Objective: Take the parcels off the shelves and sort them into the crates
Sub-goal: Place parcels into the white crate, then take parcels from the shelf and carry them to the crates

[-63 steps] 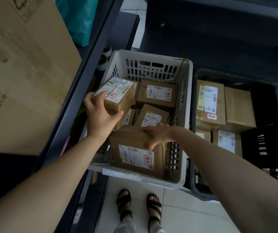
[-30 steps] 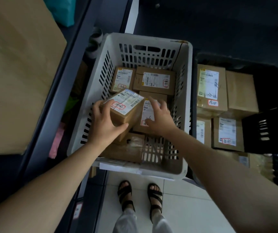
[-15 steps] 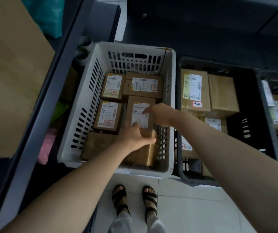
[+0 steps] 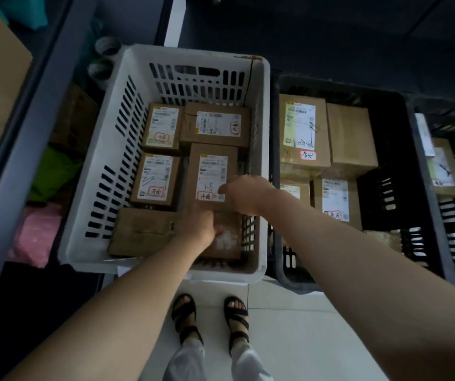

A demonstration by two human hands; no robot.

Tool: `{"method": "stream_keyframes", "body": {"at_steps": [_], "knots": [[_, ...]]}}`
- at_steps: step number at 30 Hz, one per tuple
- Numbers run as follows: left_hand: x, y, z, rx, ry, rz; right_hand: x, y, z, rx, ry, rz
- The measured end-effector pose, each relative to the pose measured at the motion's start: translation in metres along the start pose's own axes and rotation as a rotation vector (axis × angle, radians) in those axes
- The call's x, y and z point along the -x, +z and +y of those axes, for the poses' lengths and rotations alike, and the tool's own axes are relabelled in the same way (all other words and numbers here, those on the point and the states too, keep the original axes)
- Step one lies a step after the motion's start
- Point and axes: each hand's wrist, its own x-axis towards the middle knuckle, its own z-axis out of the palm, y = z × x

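Two hands are reaching down into the white crate (image 4: 116, 149). The left hand (image 4: 201, 225) is resting on a brown box (image 4: 227, 239) that is lying in the crate's near right corner. Its fingers are looking blurry, so I cannot tell if they are gripping or lying flat. The right hand (image 4: 244, 195) is pinching the near right edge of the tall parcel (image 4: 211, 166), with its fingers curling down the side and one tip touching the white label. This tall parcel is lying flat in the middle of the white crate, label up. Two small parcels (image 4: 156, 178) are lying along the crate's left side, one behind the other. A wide parcel (image 4: 215, 125) is lying by the crate's far wall, and a plain box (image 4: 142, 232) is lying in its near left corner. Just to the right of the white crate, a black crate (image 4: 385, 149) is sitting with more parcels (image 4: 350, 136) inside. In front of the white crate, two feet in black sandals (image 4: 185, 317) are standing on the pale floor (image 4: 289, 325). To the left of the white crate, a grey shelf post (image 4: 28, 133) is running past a pink bag (image 4: 36, 232).
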Motion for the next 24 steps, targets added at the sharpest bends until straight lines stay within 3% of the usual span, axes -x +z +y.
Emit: {"method": "stream_keyframes", "body": {"at_steps": [9, 17, 24], "knots": [[0.081, -0.087, -0.034, -0.282, -0.082, 0.179, 0.034, -0.014, -0.012, 0.126, -0.072, 0.078], [0.256, -0.16, -0.028, -0.318, -0.312, 0.495, 0.119, -0.113, -0.096, 0.116, -0.453, 0.441], [0.478, -0.213, -0.034, -0.353, -0.554, 0.762, 0.233, -0.204, -0.251, 0.093, -0.908, 0.892]]}}
